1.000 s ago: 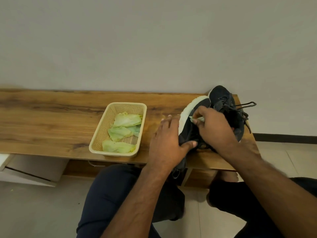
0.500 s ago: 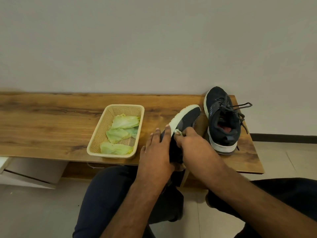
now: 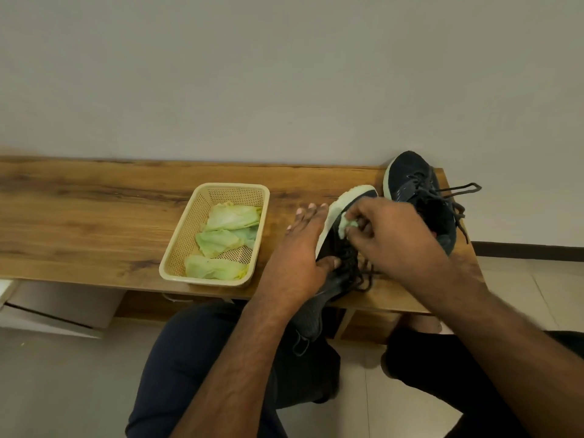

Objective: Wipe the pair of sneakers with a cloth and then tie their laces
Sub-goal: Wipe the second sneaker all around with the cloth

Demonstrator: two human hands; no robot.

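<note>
A wooden table is running along a plain wall, seen from above by a seated person. A cream mesh basket is sitting on it, left of the near sneaker, holding three folded pale green cloths.

Just right of the basket, the left hand is steadying the near sneaker, which is tipped on its side; the fingers are lying straight along its white sole while the thumb is hooking over the dark upper. The right hand, right of that, is pinching a small wad of green cloth against the shoe near its toe. The second sneaker is standing behind and right of the near one, by the table's far right corner, its laces trailing loose.

Wiping appears to be under way on the near sneaker; whether the second one is already wiped cannot be told. Both pairs of laces are looking untied, so tying seems wholly left.

The hands are covering much of the near sneaker, its heel is hanging past the table edge towards the lap, and the right forearm is hiding the second sneaker's heel.
</note>
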